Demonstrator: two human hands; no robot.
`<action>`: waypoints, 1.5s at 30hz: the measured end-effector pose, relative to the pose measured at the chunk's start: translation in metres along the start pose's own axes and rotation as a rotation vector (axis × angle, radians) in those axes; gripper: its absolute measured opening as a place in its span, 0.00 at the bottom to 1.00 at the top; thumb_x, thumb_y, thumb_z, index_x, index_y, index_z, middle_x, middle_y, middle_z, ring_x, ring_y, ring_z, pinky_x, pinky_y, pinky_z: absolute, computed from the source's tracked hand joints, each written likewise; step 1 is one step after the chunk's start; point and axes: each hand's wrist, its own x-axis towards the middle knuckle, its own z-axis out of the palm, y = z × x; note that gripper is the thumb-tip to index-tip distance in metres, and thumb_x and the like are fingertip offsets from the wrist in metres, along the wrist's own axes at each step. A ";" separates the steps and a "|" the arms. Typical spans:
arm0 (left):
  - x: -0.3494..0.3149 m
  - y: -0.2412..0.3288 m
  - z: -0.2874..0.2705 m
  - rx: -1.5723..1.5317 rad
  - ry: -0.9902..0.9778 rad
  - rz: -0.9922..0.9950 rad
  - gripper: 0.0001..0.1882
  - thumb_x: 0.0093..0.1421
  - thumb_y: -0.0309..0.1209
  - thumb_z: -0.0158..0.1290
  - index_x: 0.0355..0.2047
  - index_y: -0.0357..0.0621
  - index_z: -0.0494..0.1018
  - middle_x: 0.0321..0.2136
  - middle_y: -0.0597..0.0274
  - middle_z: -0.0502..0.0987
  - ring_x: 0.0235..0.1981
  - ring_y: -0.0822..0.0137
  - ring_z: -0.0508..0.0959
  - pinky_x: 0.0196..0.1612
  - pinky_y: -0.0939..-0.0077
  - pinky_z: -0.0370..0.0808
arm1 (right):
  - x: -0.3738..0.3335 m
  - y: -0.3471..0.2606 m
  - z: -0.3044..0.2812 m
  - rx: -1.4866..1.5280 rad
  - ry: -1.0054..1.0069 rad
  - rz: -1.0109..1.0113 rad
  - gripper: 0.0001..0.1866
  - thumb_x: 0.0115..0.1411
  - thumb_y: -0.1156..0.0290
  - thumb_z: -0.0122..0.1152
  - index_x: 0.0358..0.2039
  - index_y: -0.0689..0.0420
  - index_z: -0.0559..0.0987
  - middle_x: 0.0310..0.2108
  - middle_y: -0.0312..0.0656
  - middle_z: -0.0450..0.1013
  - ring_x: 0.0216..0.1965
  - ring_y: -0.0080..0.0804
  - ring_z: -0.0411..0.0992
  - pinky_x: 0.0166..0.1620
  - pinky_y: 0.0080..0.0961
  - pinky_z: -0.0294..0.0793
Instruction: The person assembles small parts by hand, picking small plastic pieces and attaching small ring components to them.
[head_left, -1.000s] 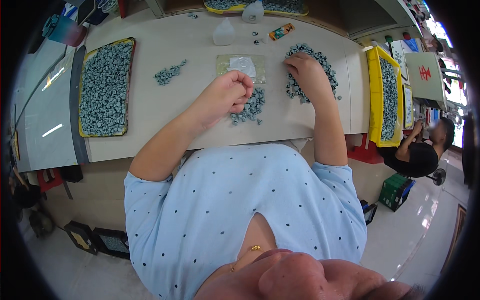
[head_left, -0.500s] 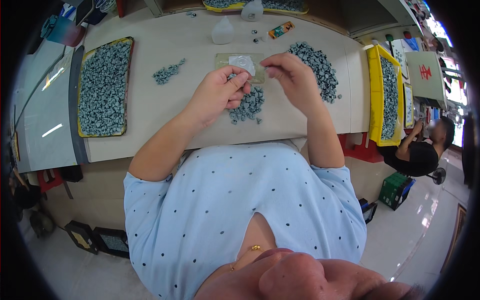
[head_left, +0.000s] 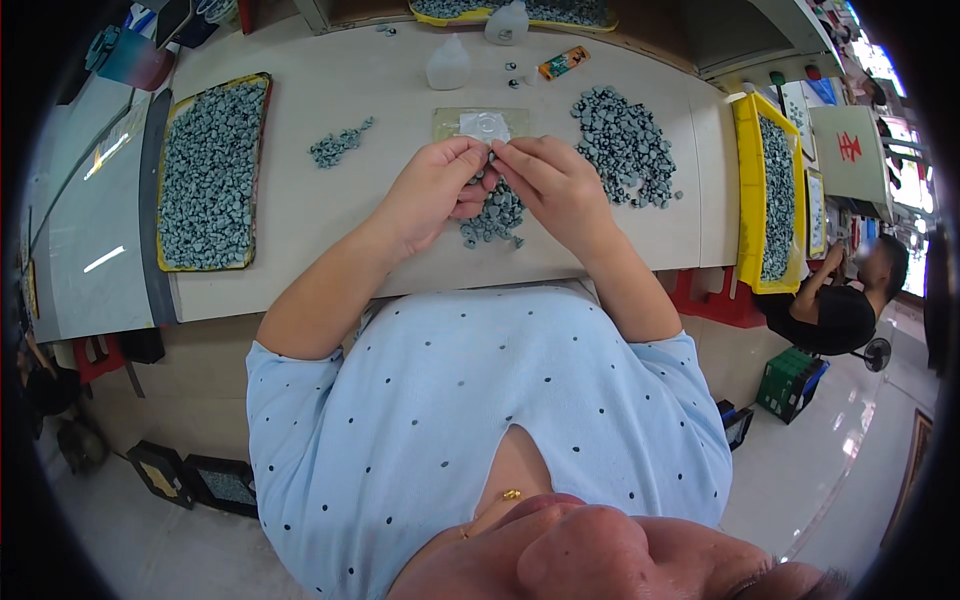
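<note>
Over the middle of the table my left hand (head_left: 430, 190) and my right hand (head_left: 562, 192) meet at the fingertips. Both are closed in a pinch. Between the left fingers shows a bit of a small grey-green, stone-like piece; the fingers hide most of it. Whatever the right fingertips pinch is too small to make out. Just below the hands lies a small pile of such pieces (head_left: 492, 222), partly covered by them. Beyond the fingertips is a flat yellowish plate (head_left: 451, 122) with a white square sheet (head_left: 484, 124) on it.
A bigger pile (head_left: 625, 145) lies to the right and a small cluster (head_left: 340, 146) to the left. Full trays flank me: a flat one (head_left: 210, 170) left, a yellow one (head_left: 752, 200) right. White squeeze bottles (head_left: 449, 66) and an orange-green tube (head_left: 563, 62) stand or lie behind.
My right hand has moved left and down from beside the plate, and its fingertips now touch those of my left hand. The left hand has stayed nearly in place.
</note>
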 end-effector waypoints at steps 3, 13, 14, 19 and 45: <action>0.001 -0.001 0.000 -0.031 0.043 -0.024 0.10 0.64 0.32 0.40 0.34 0.39 0.67 0.24 0.67 0.66 0.19 0.81 0.58 0.19 0.86 0.56 | -0.002 0.001 0.003 -0.100 -0.032 -0.054 0.16 0.47 0.79 0.62 0.40 0.59 0.78 0.32 0.42 0.73 0.29 0.34 0.72 0.30 0.23 0.73; -0.001 -0.004 0.003 0.069 0.044 0.034 0.10 0.65 0.34 0.40 0.34 0.41 0.68 0.23 0.70 0.64 0.18 0.81 0.56 0.19 0.87 0.53 | -0.008 0.007 0.007 -0.036 0.059 -0.016 0.14 0.45 0.81 0.63 0.35 0.59 0.78 0.29 0.40 0.73 0.27 0.31 0.72 0.26 0.21 0.72; -0.001 -0.004 0.002 0.083 0.046 0.037 0.10 0.65 0.34 0.40 0.33 0.42 0.67 0.23 0.70 0.64 0.18 0.81 0.56 0.19 0.87 0.53 | -0.008 0.006 0.007 -0.039 0.070 -0.025 0.13 0.44 0.82 0.63 0.34 0.59 0.78 0.28 0.40 0.73 0.26 0.30 0.72 0.25 0.21 0.72; 0.000 -0.004 -0.004 0.086 0.039 0.025 0.11 0.65 0.35 0.40 0.32 0.42 0.67 0.22 0.71 0.64 0.18 0.81 0.56 0.19 0.87 0.53 | -0.007 0.007 0.009 -0.036 0.054 -0.048 0.14 0.43 0.82 0.64 0.33 0.59 0.78 0.28 0.40 0.73 0.25 0.30 0.72 0.25 0.21 0.72; -0.003 0.002 -0.013 -0.050 0.144 0.240 0.10 0.64 0.31 0.42 0.39 0.36 0.66 0.28 0.65 0.69 0.20 0.82 0.60 0.21 0.88 0.60 | 0.017 0.026 0.010 -0.491 -0.281 -0.307 0.18 0.42 0.72 0.62 0.37 0.57 0.76 0.31 0.35 0.69 0.32 0.29 0.70 0.34 0.25 0.71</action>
